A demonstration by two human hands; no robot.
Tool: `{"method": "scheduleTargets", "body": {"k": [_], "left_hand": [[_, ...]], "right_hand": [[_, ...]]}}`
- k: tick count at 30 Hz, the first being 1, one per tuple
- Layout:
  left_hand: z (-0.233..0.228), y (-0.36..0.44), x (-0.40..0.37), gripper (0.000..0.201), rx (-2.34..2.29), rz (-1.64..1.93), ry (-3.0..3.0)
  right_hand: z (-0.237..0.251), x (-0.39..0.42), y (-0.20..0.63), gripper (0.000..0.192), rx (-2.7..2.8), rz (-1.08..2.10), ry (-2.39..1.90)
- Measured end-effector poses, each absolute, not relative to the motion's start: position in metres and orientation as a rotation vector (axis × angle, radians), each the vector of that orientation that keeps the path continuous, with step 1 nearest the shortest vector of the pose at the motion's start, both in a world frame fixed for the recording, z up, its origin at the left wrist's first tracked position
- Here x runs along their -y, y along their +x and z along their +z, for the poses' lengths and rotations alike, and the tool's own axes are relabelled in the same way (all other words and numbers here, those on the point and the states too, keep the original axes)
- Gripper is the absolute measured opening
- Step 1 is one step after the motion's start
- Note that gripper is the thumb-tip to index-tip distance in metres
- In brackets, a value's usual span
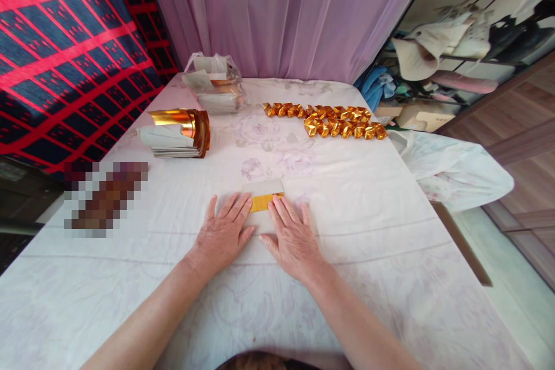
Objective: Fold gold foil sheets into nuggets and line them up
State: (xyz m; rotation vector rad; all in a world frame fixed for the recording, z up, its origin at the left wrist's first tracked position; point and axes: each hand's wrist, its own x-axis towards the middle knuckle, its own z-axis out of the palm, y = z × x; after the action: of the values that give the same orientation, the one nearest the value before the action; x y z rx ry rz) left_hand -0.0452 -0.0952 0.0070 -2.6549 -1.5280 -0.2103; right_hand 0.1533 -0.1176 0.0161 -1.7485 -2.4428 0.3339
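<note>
A small sheet of paper [262,192], white with a gold band across it, lies flat on the white tablecloth [347,196] in front of me. My left hand [223,234] rests palm down on its left side, fingers spread and pressing. Mirroring it on the right side is my right hand [292,237], also palm down. The fingertips of both hands touch the gold band [261,202]. Neither hand grips anything.
A stack of gold-faced sheets [180,133] with curled tops lies at the back left. Behind it stands a clear plastic bag [214,84] of more paper. Two rows of several folded gold pieces [329,118] lie at the back right. A cluttered shelf [455,52] stands beyond the table's right edge.
</note>
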Motion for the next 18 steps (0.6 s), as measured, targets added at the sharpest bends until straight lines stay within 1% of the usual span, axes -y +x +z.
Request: {"method": "scheduleTargets", "body": {"k": [6,13,18], "left_hand": [[0.008,-0.046,0.096,0.053,1.532,-0.211,-2.668],[0.019,-0.037,0.092,0.051,1.556,-0.231,-2.667],[0.020,-0.022,0.083,0.047,1.458,-0.245,-2.713]], "right_hand": [[0.017,0.120,0.160,0.063,2.389,0.332,-1.848],[0.014,0.120,0.160,0.062,2.381,0.291,-1.824],[0.015,0.120,0.160,0.062,2.379,0.294,-1.821]]}}
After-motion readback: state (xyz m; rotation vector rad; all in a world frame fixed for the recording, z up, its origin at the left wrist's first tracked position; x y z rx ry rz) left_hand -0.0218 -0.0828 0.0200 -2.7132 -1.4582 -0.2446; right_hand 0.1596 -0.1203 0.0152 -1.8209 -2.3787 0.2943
